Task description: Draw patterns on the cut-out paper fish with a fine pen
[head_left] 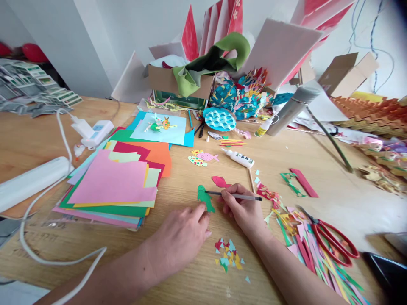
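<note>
A green paper fish cutout (204, 197) lies on the wooden table (197, 279). My left hand (181, 237) rests beside it, fingertips pressing its lower end, fingers together. My right hand (241, 208) is closed round a thin grey pen-like stick (233, 195), whose tip touches the green fish. A red paper fish (220, 181) lies just behind my right hand. A small pile of coloured paper bits (228, 254) sits between my forearms.
A stack of coloured paper sheets (114, 182) lies to the left. Red-handled scissors (333, 239) rest on paper scraps (305, 241) at right. A white glue bottle (238, 158), decorated fish (203, 157), a white cable (60, 258) and craft boxes (181, 82) stand around.
</note>
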A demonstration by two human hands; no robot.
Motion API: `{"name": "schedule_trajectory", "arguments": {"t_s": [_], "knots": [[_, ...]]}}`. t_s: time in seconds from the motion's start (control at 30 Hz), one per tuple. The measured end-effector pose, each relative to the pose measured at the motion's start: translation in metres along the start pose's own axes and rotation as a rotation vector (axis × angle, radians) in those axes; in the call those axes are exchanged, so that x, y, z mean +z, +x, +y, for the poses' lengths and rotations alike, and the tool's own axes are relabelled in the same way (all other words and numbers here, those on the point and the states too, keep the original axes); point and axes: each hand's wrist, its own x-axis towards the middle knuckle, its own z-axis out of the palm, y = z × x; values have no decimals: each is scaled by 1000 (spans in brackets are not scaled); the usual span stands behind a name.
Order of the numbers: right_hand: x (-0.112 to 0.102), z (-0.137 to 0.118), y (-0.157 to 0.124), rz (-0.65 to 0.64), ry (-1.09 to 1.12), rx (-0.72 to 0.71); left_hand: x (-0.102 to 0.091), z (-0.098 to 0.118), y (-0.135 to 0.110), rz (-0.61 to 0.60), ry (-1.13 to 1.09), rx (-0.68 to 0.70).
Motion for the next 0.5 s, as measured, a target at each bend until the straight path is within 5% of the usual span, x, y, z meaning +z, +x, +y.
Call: {"name": "schedule_trajectory", "arguments": {"t_s": [0.5], "knots": [[0, 0, 0, -4, 18, -5, -1, 1, 0, -4, -2, -8]]}}
